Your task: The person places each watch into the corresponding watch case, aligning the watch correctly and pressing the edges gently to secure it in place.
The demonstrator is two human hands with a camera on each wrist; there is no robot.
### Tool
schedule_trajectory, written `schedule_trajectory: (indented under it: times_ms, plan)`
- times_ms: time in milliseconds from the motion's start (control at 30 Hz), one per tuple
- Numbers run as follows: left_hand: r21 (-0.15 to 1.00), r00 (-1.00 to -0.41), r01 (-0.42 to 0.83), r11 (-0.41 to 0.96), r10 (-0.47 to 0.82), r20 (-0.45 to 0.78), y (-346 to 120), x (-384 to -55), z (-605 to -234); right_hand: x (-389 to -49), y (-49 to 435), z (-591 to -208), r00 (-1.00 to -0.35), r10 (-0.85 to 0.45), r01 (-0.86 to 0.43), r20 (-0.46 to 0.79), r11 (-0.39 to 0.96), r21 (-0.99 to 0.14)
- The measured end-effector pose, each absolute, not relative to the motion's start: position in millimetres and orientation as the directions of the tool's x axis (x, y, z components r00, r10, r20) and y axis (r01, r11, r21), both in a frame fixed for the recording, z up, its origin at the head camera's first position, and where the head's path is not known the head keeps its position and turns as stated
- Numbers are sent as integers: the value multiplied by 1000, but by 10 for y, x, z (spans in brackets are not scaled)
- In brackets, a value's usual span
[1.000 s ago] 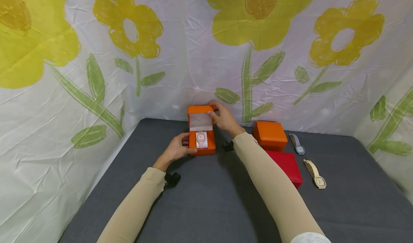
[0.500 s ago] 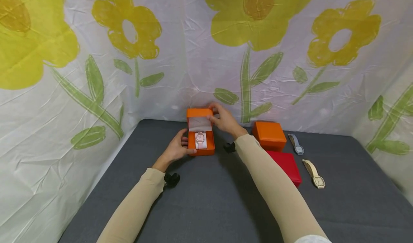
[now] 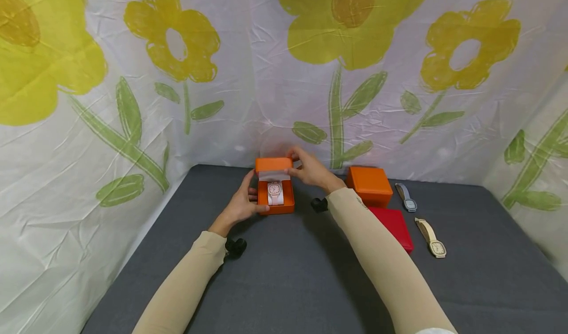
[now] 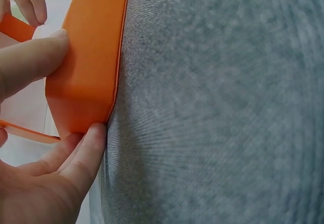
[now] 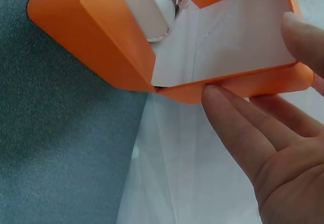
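An orange watch box (image 3: pixel 288 196) stands near the far edge of the dark cloth, its lid (image 3: pixel 271 164) tilted partly down over it. Inside, a pink watch (image 3: pixel 275 190) is wrapped round a white cushion. My left hand (image 3: pixel 241 203) grips the base at its left side. In the left wrist view, the thumb lies on the orange front wall (image 4: pixel 96 52) and the fingers press the side wall low by the cloth. With thumb at the front rim and fingers behind, my right hand (image 3: pixel 310 169) pinches the lid, whose pale lining (image 5: pixel 238 37) shows in the right wrist view.
Right of the hands stand a closed orange box (image 3: pixel 370 183) and a red box (image 3: pixel 392 225), partly behind the right sleeve (image 3: pixel 372 235). Beyond them lie a blue-grey watch (image 3: pixel 407 198) and a cream watch (image 3: pixel 432 240). A flowered curtain (image 3: pixel 248 102) hangs behind the table.
The lid has swung forward and down from nearly upright, with my right hand moving along. My left hand keeps its grip on the base, its forefinger reaching farther up toward the lid.
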State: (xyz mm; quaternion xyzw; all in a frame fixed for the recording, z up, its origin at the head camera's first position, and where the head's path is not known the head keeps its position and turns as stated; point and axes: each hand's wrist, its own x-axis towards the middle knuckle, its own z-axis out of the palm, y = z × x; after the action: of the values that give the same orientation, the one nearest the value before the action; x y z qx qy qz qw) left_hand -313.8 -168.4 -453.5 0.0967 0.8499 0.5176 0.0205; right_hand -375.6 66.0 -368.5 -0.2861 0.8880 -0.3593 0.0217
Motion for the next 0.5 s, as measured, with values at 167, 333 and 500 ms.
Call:
schedule_trajectory:
  times_ms: [167, 333, 500]
  plan:
    - [874, -979, 159, 459, 185, 81, -1667, -3118, -4507, -3733, 676, -3673, -839, -527, -485, 135, 611, -625]
    - [877, -979, 157, 454, 187, 79, -1659, -3110, -4490, -3717, 695, -3667, -814, -561, -527, 147, 611, -591]
    - [878, -981, 151, 454, 181, 75, -1664, -3098, -4480, -3687, 685, -3693, -758, -620, -620, 201, 590, -517]
